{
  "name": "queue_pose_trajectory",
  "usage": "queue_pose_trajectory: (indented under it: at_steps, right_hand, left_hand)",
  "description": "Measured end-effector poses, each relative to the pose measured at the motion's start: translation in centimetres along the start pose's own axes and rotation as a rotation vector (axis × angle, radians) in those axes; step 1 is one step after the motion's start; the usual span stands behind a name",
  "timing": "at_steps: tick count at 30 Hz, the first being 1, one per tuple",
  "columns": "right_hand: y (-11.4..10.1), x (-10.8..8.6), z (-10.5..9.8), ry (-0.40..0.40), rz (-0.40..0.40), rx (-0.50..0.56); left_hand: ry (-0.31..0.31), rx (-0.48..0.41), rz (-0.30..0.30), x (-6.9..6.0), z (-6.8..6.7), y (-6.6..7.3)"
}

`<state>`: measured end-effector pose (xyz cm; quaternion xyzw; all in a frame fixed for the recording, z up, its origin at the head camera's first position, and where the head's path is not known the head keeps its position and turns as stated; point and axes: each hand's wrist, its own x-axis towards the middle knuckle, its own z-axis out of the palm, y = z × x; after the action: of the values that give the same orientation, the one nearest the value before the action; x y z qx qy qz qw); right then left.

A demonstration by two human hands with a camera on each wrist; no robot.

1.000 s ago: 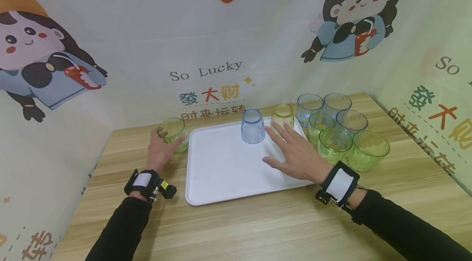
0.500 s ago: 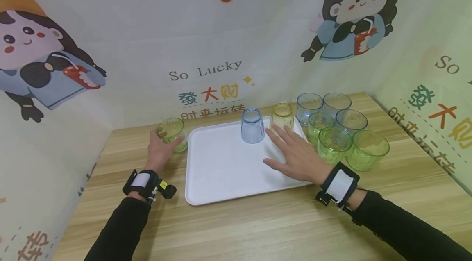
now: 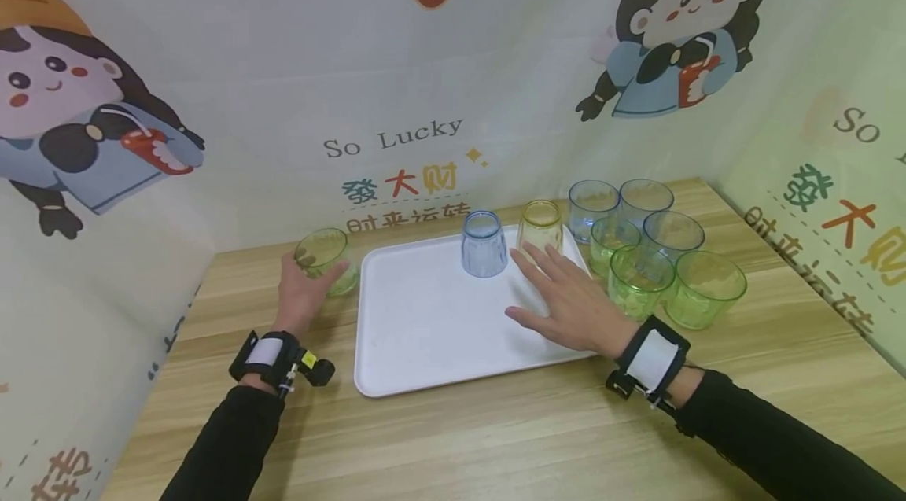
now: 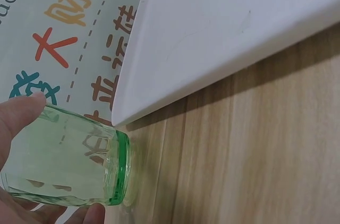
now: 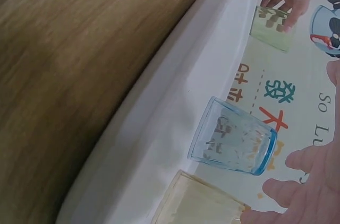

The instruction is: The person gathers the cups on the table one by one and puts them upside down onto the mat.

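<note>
Left of the white tray [image 3: 418, 328], my left hand [image 3: 303, 292] holds a green glass [image 4: 69, 155], thumb on one side and fingers on the other. Its mouth faces up; whether its base touches the table, I cannot tell. My right hand [image 3: 569, 300] hovers over the tray's right part with spread fingers, holding nothing. Nearest to it is a yellow glass [image 3: 541, 226], partly hidden by the fingers in the head view. Beside that stands a blue glass [image 3: 484, 249]. Both are upside down on the tray, as the right wrist view also shows.
Several blue and green glasses stand mouth up in a group right of the tray, among them a green glass [image 3: 706, 292] and a blue glass [image 3: 593, 210]. A printed cloth [image 3: 283, 92] hangs behind the wooden table [image 3: 439, 446].
My left hand has shifted slightly left with the green glass, away from the tray's edge. My right hand and the glasses on the tray have stayed in place.
</note>
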<state>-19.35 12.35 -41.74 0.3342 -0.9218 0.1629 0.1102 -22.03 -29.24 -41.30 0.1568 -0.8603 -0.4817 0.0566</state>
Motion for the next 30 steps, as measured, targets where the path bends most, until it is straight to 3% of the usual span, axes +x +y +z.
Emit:
queue_pose_trajectory:
  at_steps: [19, 30]
  right_hand:
    - [0.2, -0.1, -0.3, 0.016, 0.052, 0.070]
    - [0.4, -0.2, -0.6, 0.036, 0.072, 0.118]
  left_hand:
    - [0.032, -0.104, 0.041, -1.0, -1.2, 0.6]
    - [-0.026, -0.264, 0.037, -3.8, -1.3, 2.7]
